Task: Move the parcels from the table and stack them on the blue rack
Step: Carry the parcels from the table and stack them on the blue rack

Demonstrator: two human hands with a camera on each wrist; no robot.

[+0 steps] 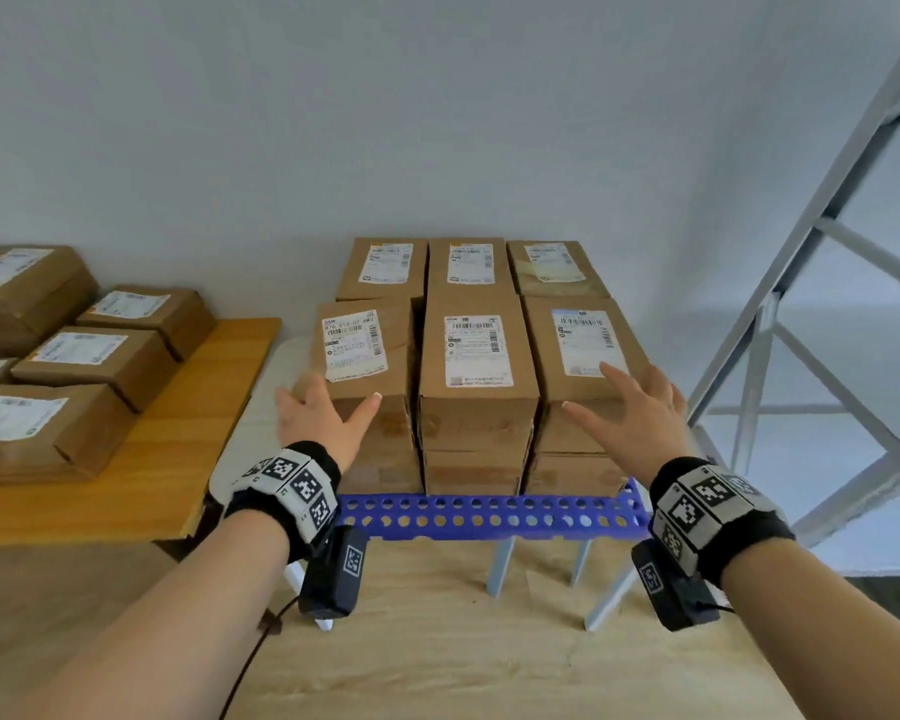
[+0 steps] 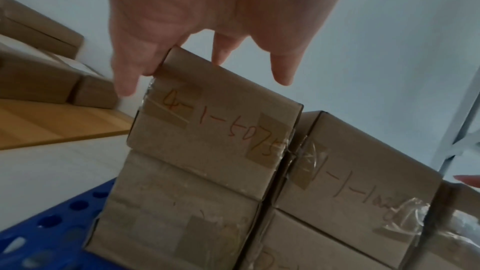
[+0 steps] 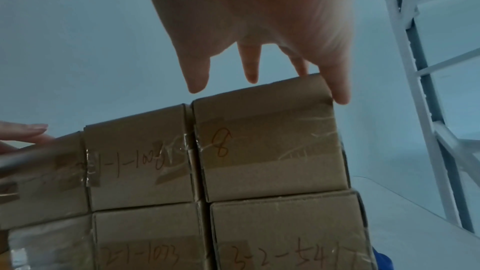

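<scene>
Head view, nearest first: two bare forearms reaching forward, each with a black wristband of printed square markers. Left hand (image 1: 318, 423) spread, fingers straight, thumb pointing along the near top edge of the front-left parcel (image 1: 365, 350), the other fingers at its left corner. Right hand (image 1: 640, 423) likewise spread flat over the near right corner of the front-right parcel (image 1: 583, 345). Nothing pinched or gripped by either; firm contact or just off the cardboard, cannot tell.

Below the wrists, the blue rack (image 1: 489, 514), perforated with round holes, on pale legs over a light wooden surface. On it, brown parcels in three columns, stacked in layers, sides touching, near faces close to the rack's front edge. Middle parcel (image 1: 476, 356) between the two at the hands; a back row (image 1: 471, 265) against the wall.

Open room to the right of the stack, up to a grey metal shelving frame (image 1: 801, 283). To the left, a pale gap, then the wooden table (image 1: 141, 459) with more labelled parcels (image 1: 94, 356).

White barcode labels on every top face, print mostly too small to read. Left wrist view: handwritten "4-1-5075" on the taped near face (image 2: 221, 128). Right wrist view: "8" on the right parcel's face (image 3: 267, 151), "3-2-541" on the one below.
</scene>
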